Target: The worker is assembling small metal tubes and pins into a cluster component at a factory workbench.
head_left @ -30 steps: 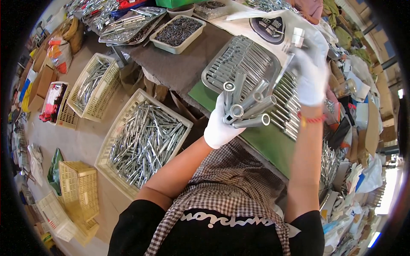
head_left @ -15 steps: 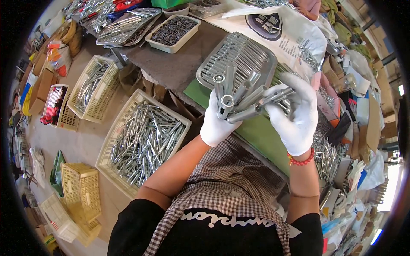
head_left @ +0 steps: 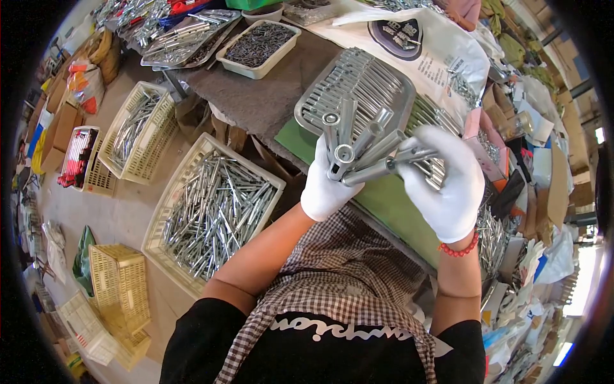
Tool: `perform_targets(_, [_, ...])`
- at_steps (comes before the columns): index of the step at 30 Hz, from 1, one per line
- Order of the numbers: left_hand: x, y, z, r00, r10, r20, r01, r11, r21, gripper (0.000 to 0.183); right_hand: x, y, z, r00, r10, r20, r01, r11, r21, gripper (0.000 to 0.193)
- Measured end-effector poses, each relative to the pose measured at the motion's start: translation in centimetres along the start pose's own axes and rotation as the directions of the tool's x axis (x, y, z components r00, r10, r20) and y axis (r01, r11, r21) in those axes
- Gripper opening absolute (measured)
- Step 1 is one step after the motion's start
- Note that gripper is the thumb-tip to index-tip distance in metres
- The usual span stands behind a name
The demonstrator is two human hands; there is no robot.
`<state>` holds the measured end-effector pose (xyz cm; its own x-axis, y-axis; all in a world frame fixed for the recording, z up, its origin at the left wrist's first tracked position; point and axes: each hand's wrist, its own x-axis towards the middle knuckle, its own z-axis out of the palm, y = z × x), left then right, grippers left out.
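Grips a fanned bundle of metal tubes (head_left: 382, 148) in the left hand (head_left: 323, 192), gloved white, closed round the lower ends, right over the near edge of the worktop (head_left: 249, 105). Splays the open ends apart, with round mouths facing several ways. And over on the right, pinches a slim metal rod (head_left: 419, 155) in the right hand (head_left: 455, 193), gloved white too and a little blurred, end up at the mouth of the nearest tube. Inside it or only touching? Impossible to tell.

Wears a red bead bracelet (head_left: 458, 246) at the right wrist, plus a checked apron (head_left: 339, 281) in front. Has a metal tray (head_left: 302, 117) just beyond the bundle, packed with shiny lengths in rows, set partly on a green mat (head_left: 390, 205), with more rods side by side to the right of it. Farther off, a white sack (head_left: 464, 51) spread out; far left, a cream tub (head_left: 257, 73) of small dark parts. Down on the floor, near left, a big cream crate (head_left: 160, 192) heaped with loose metal rods.
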<state>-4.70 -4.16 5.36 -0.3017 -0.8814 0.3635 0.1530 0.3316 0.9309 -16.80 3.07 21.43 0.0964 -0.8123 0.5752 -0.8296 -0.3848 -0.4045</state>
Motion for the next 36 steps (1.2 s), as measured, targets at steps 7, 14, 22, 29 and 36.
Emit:
perform_targets(7, [0.6,1.1,0.2,0.978,0.180,0.100,-0.180,0.984,-0.017,0.076,1.2,0.8,-1.1,0.989,-0.122,0.082,0.115,0.990,0.082,0.038])
perform_targets(14, [0.3,0.6,0.3,0.988,0.151,0.021,-0.152,0.966,0.208,0.063,3.0,2.6,-0.9,0.997,0.075,-0.037,-0.051,0.899,0.434,0.031])
perform_targets(22, [0.1,-0.2,0.7,0.999,0.001,-0.032,-0.004,0.997,-0.075,0.078,1.0,1.5,0.5,0.990,0.062,0.124,-0.117,0.853,0.508,0.037])
perform_targets(29, [0.3,2.1,0.2,0.996,-0.067,-0.054,0.064,0.996,-0.055,0.081,1.2,0.3,0.4,0.972,0.142,0.189,-0.203,0.913,0.355,0.045])
perform_targets(36, [-0.3,0.1,0.3,0.996,-0.041,-0.081,0.031,0.993,-0.116,0.085,3.5,3.0,1.1,0.972,0.212,-0.105,-0.157,0.910,0.383,0.040])
